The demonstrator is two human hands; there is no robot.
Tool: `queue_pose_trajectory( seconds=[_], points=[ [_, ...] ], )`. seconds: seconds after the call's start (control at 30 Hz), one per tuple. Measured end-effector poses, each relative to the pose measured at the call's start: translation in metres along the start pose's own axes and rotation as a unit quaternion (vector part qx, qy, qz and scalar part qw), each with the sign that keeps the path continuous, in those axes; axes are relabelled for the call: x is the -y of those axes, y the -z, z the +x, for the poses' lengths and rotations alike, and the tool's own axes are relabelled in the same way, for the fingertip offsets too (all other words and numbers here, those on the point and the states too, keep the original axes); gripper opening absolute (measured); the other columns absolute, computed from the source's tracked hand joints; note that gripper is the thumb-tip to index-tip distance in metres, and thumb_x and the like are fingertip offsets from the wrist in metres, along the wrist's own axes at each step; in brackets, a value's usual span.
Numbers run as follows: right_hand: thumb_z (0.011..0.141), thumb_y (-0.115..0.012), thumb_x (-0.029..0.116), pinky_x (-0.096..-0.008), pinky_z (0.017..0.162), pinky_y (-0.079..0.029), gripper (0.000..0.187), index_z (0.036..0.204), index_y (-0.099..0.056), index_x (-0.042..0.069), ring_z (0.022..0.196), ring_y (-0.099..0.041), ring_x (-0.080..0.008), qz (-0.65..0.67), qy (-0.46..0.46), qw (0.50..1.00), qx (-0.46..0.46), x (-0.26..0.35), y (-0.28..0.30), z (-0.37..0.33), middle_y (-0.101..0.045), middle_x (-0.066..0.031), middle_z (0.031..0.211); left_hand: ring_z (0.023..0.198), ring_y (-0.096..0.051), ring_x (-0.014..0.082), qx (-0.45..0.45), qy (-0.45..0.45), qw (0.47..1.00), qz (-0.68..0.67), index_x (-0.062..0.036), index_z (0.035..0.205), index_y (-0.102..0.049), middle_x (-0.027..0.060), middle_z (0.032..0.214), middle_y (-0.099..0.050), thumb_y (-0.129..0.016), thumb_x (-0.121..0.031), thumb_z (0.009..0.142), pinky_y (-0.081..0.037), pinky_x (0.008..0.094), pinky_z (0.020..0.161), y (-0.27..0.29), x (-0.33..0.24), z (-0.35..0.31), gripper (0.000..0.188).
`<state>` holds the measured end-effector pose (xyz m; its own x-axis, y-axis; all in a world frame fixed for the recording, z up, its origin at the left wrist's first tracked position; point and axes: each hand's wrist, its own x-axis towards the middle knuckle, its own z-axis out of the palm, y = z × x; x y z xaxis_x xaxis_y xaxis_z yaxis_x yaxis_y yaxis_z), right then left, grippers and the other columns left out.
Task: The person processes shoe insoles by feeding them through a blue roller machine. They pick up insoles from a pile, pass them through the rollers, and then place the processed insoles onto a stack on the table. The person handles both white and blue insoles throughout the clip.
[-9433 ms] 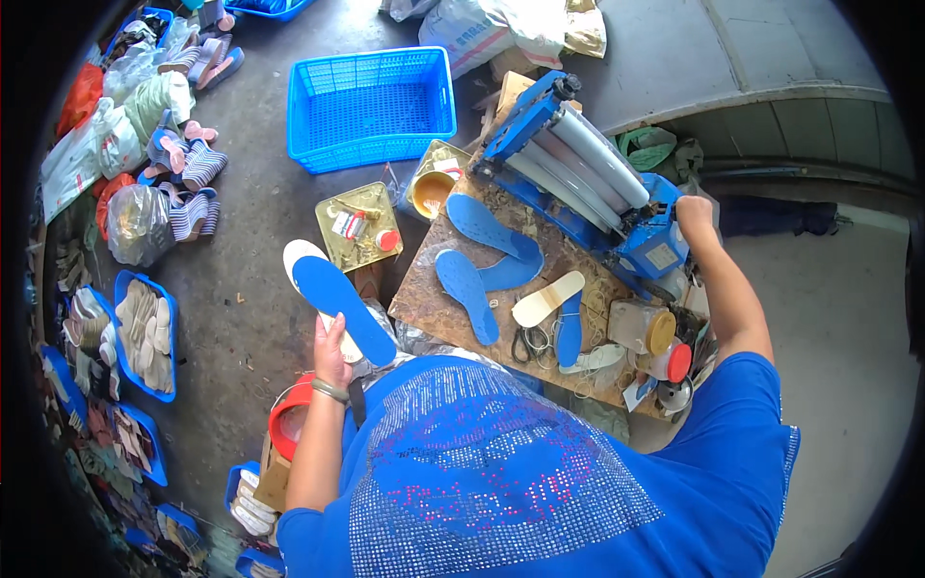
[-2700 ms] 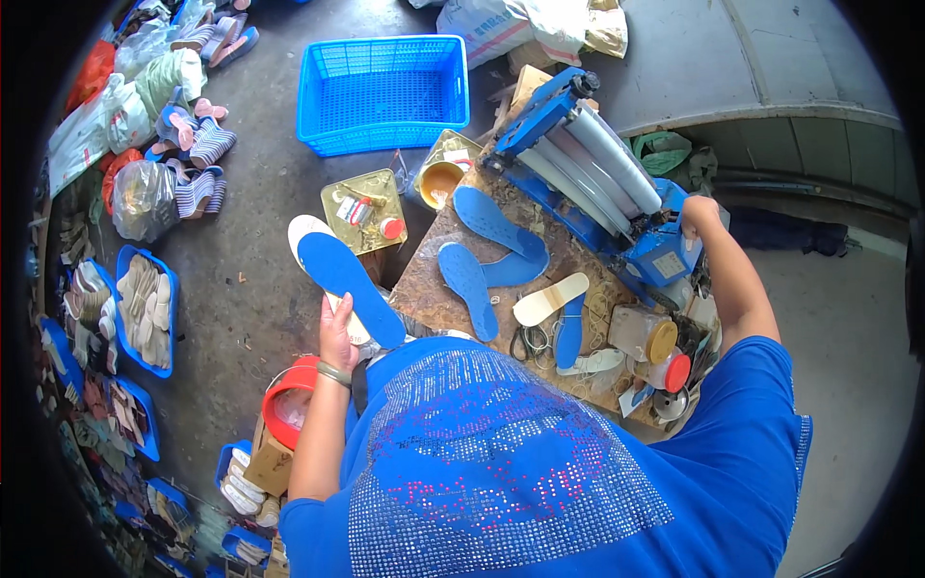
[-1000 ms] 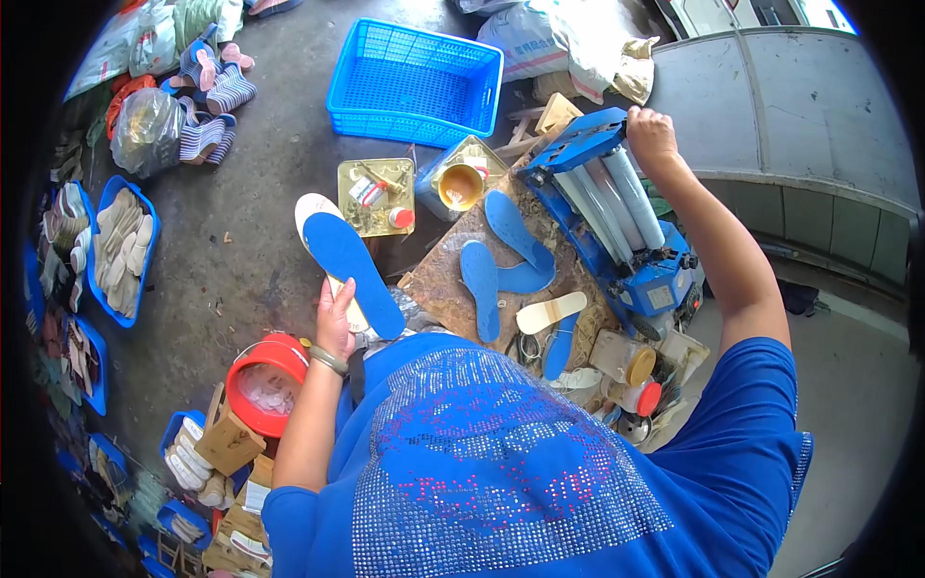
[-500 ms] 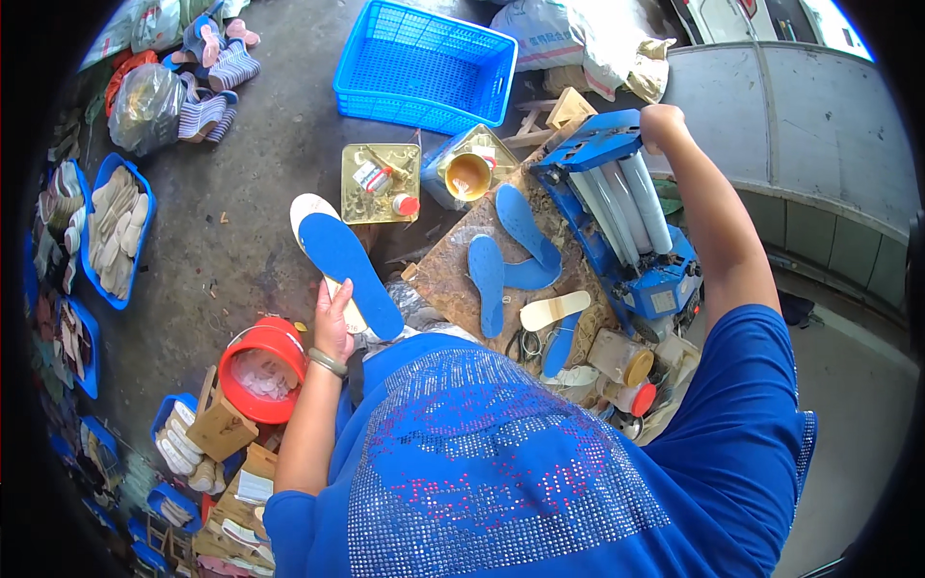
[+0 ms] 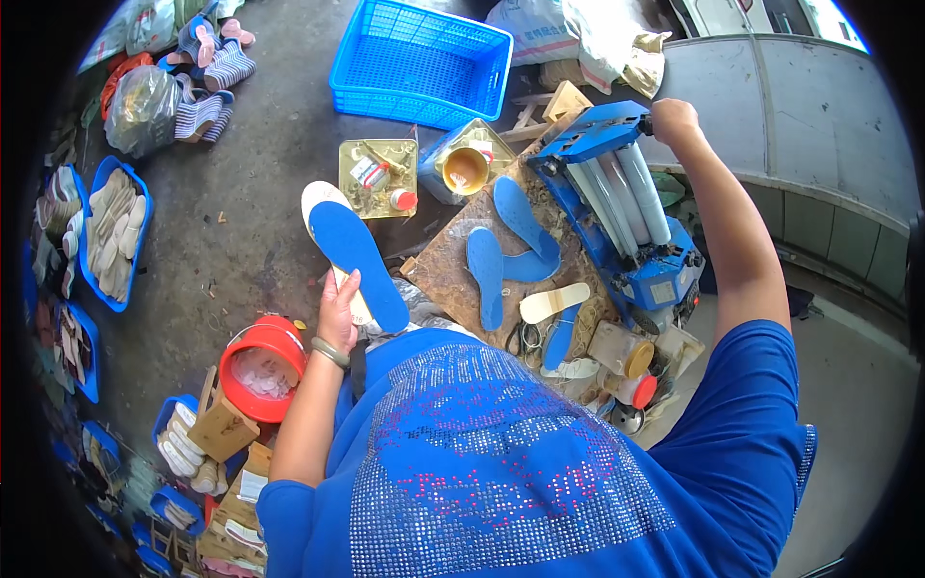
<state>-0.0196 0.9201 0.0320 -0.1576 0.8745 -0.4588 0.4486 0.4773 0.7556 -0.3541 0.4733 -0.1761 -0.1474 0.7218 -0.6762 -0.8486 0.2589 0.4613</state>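
Observation:
My left hand (image 5: 337,310) grips the lower end of a sole-shaped piece: a blue insole (image 5: 355,255) lying over a white sole board (image 5: 318,196), whose edge shows beyond the blue. It is tilted above the floor, left of the wooden bench. At the far end of a blue roller machine (image 5: 617,144) my right hand (image 5: 674,119) is closed, against the frame's outer side; what its fingers hold is hidden. Pale rollers (image 5: 617,204) run along the machine. On the bench (image 5: 448,255) lie several blue insoles (image 5: 485,277) and a cream sole board (image 5: 554,302).
Beyond the bench are a gold tin (image 5: 356,204), a can of tan paste (image 5: 465,171) and a blue crate (image 5: 424,111). A red bucket (image 5: 231,378) of pale scraps is beside my left forearm. Jars (image 5: 636,360) crowd the bench's near right. Blue baskets (image 5: 145,226) of soles line the left.
My left hand and the insole have shifted slightly right and up, and the insole has turned a little. My right hand is slightly nearer and to the right, still beside the machine's far end.

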Motion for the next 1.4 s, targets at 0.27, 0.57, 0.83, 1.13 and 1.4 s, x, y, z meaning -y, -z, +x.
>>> queue_pose_trajectory(
  seconds=[0.27, 0.57, 0.83, 1.13, 1.4],
  points=[
    [0.081, -0.053, 0.016, -0.0336, 0.068, -0.044, 0.011, 0.084, -0.062, 0.011, 0.076, -0.063, -0.0191, -0.090, 0.007, 0.980, -0.176, 0.009, -0.033, -0.010, -0.063, -0.0047, 0.081, 0.094, -0.057, 0.0118, 0.003, -0.013, 1.000, -0.018, -0.0085, 0.125, -0.046, 0.0019, 0.107, -0.059, -0.056, -0.009, 0.089, -0.047, 0.0277, 0.082, 0.001, -0.002, -0.007, 0.038],
    [0.080, -0.050, 0.018, -0.0356, 0.073, -0.038, 0.017, 0.091, -0.059, 0.010, 0.084, -0.054, -0.0198, -0.143, -0.027, 0.962, -0.232, 0.029, -0.047, -0.010, -0.058, -0.0052, 0.087, 0.098, -0.057, 0.0143, -0.012, -0.037, 0.999, -0.002, -0.0047, 0.127, -0.043, 0.0039, 0.112, -0.056, -0.056, -0.010, 0.088, -0.046, 0.0292, 0.085, 0.001, -0.007, -0.018, 0.041],
    [0.081, -0.056, 0.026, -0.0414, 0.060, -0.040, 0.017, 0.083, -0.070, 0.015, 0.073, -0.064, -0.0154, -0.080, 0.053, 0.995, -0.038, 0.016, -0.031, 0.021, -0.068, 0.0018, 0.083, 0.094, -0.058, 0.0183, 0.009, -0.059, 0.998, 0.000, -0.0051, 0.127, -0.041, 0.0057, 0.108, -0.057, -0.055, -0.011, 0.088, -0.048, 0.0328, 0.083, -0.002, -0.005, -0.013, 0.041],
    [0.065, -0.070, 0.024, -0.0341, 0.062, -0.053, 0.029, 0.092, -0.070, 0.016, 0.076, -0.066, -0.0178, 0.068, -0.009, 0.954, 0.291, 0.004, 0.018, 0.030, -0.067, 0.0000, 0.088, 0.088, -0.059, 0.0163, 0.007, -0.057, 0.998, -0.011, -0.0056, 0.122, -0.045, 0.0042, 0.102, -0.058, -0.056, -0.007, 0.087, -0.050, 0.0315, 0.077, -0.003, -0.012, -0.013, 0.037],
    [0.078, -0.061, 0.020, -0.0359, 0.047, -0.049, 0.013, 0.080, -0.071, 0.011, 0.064, -0.066, -0.0227, -0.079, -0.006, 0.996, 0.047, 0.034, -0.004, 0.011, -0.068, -0.0046, 0.077, 0.088, -0.060, 0.0171, 0.014, -0.067, 0.997, -0.022, -0.0063, 0.122, -0.046, 0.0044, 0.102, -0.059, -0.056, -0.006, 0.086, -0.049, 0.0319, 0.079, -0.003, -0.020, -0.008, 0.037]
  ],
)
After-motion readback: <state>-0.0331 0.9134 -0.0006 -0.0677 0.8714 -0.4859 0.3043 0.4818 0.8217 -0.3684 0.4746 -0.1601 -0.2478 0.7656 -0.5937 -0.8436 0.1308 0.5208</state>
